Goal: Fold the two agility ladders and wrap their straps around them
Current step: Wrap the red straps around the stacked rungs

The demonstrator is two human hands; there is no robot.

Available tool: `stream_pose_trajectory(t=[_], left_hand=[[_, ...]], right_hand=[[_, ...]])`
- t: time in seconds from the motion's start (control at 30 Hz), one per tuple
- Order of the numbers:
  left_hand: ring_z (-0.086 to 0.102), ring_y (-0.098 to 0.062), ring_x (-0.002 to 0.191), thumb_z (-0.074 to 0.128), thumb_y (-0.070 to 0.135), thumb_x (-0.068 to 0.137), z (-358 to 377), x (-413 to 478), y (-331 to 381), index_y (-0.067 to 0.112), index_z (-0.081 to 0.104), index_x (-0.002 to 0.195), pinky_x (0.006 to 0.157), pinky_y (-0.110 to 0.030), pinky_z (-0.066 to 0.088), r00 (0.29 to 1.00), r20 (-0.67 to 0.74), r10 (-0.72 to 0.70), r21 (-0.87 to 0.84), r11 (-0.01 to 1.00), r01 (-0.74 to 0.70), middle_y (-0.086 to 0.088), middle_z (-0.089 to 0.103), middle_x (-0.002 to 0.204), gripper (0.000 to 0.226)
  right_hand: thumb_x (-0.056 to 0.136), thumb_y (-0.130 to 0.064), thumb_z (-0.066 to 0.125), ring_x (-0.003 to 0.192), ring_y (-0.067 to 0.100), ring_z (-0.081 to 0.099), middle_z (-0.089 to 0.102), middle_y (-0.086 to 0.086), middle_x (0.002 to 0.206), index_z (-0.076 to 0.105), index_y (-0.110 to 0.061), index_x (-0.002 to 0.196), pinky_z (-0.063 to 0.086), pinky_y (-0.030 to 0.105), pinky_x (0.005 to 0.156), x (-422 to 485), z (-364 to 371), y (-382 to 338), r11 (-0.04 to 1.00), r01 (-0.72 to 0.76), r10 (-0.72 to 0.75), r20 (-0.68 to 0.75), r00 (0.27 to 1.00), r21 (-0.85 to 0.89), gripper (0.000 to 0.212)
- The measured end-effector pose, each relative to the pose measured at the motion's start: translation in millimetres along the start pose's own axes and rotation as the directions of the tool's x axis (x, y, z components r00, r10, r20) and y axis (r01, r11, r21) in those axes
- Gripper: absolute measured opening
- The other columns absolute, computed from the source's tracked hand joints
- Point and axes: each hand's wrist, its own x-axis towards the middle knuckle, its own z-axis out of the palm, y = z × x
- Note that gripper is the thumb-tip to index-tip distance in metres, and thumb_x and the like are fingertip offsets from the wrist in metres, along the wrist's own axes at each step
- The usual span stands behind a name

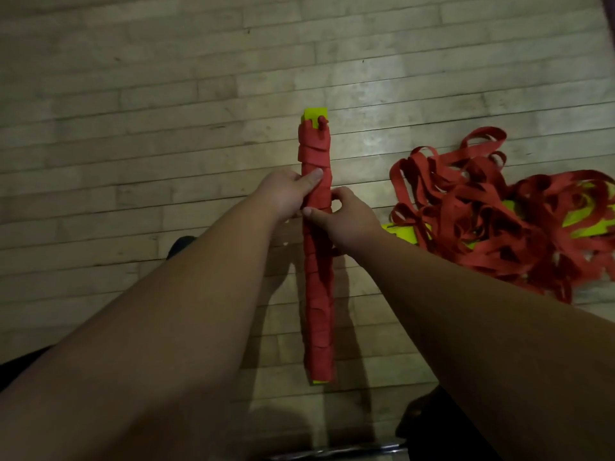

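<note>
One agility ladder (318, 294) is folded into a long narrow bundle, its red strap wound along nearly its whole length, with yellow-green rung ends showing at the far and near tips. It lies lengthwise on the wooden floor in the middle of the view. My left hand (286, 194) grips the bundle from the left, thumb on top of the red wrap. My right hand (342, 217) holds it from the right, fingers curled around the strap at the same spot. The second ladder (499, 211) lies unfolded to the right, a loose tangle of red straps and yellow-green rungs.
Light wooden floorboards (166, 94) fill the view. A dark shoe (179, 246) shows beside my left forearm, and another dark shape (432, 424) sits at the bottom right near a metal bar (332, 452).
</note>
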Motion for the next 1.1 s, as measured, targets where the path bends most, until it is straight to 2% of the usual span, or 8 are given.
stream_pose_trajectory(t=[0.07,0.17,0.33,0.47,0.63,0.87,1.0,1.1], left_hand=[[0.076,-0.035,0.098,0.066,0.069,0.096,1.4,9.3,-6.6,0.013,0.080,0.098,0.093,-0.048,0.060,1.000,-0.023,-0.002,0.014,1.000,0.002,-0.014,0.082,0.100,0.058],[0.072,-0.022,0.087,0.067,0.056,0.106,0.3,21.1,-19.3,0.020,0.075,0.088,0.073,-0.032,0.053,0.997,-0.073,-0.036,0.007,0.999,0.037,-0.004,0.078,0.093,0.042],[0.078,-0.036,0.093,0.073,0.073,0.085,-0.5,41.8,-45.9,0.009,0.082,0.094,0.093,-0.053,0.062,0.991,-0.116,-0.066,-0.023,0.998,0.064,-0.014,0.082,0.094,0.066],[0.070,-0.025,0.077,0.077,0.067,0.088,1.4,49.9,-60.4,0.012,0.080,0.096,0.071,-0.039,0.056,0.989,-0.131,-0.064,-0.099,0.994,0.051,-0.007,0.079,0.087,0.057],[0.061,-0.023,0.071,0.077,0.074,0.082,2.1,58.2,-71.5,0.016,0.069,0.094,0.064,-0.033,0.042,0.980,-0.186,-0.066,-0.043,0.997,0.059,-0.004,0.071,0.082,0.059],[0.075,-0.029,0.093,0.068,0.089,0.062,3.4,64.0,-73.4,0.015,0.074,0.104,0.086,-0.044,0.060,0.979,-0.172,-0.106,-0.030,0.994,0.102,-0.006,0.079,0.098,0.085],[0.068,-0.022,0.082,0.074,0.065,0.095,5.0,66.1,-76.4,0.019,0.065,0.094,0.070,-0.035,0.050,0.980,-0.175,-0.096,-0.014,0.995,0.095,-0.003,0.074,0.093,0.047],[0.061,-0.019,0.070,0.074,0.042,0.101,7.4,67.0,-74.1,0.019,0.064,0.078,0.061,-0.029,0.041,0.982,-0.134,-0.129,0.003,0.991,0.131,0.002,0.066,0.075,0.034]], right_hand=[[0.089,-0.052,0.084,0.096,0.027,0.076,0.075,0.003,0.108,0.061,-0.030,0.124,0.066,0.056,0.083,10.9,4.2,1.3,1.000,0.004,-0.003,0.013,1.000,-0.028,0.047],[0.096,-0.047,0.078,0.094,0.031,0.077,0.075,0.008,0.110,0.061,-0.029,0.128,0.067,0.057,0.076,23.2,11.6,4.0,0.999,-0.023,0.025,0.075,0.997,-0.027,0.040],[0.104,-0.039,0.070,0.099,0.035,0.076,0.074,0.013,0.116,0.058,-0.027,0.140,0.067,0.061,0.077,38.8,23.7,9.7,0.996,-0.085,0.086,0.162,0.983,-0.015,0.040],[0.108,-0.032,0.067,0.095,0.030,0.076,0.076,0.009,0.109,0.057,-0.027,0.139,0.066,0.055,0.086,46.2,22.3,10.4,0.982,-0.177,0.152,0.280,0.948,0.068,0.033],[0.107,-0.030,0.069,0.097,0.027,0.076,0.077,0.007,0.113,0.059,-0.027,0.139,0.064,0.044,0.083,53.0,25.5,13.4,0.977,-0.193,0.162,0.280,0.946,0.087,0.034],[0.095,-0.033,0.083,0.101,0.028,0.074,0.074,0.009,0.117,0.056,-0.024,0.139,0.065,0.052,0.093,61.7,35.0,24.7,0.978,-0.180,0.160,0.175,0.971,0.108,0.052],[0.094,-0.029,0.084,0.097,0.030,0.078,0.078,0.009,0.110,0.060,-0.027,0.123,0.066,0.056,0.088,65.7,37.3,29.0,0.975,-0.192,0.171,0.176,0.969,0.108,0.038],[0.092,-0.030,0.085,0.096,0.029,0.078,0.077,0.007,0.108,0.062,-0.027,0.118,0.066,0.056,0.088,67.7,40.1,31.8,0.979,-0.190,0.180,0.122,0.976,0.072,0.035]])
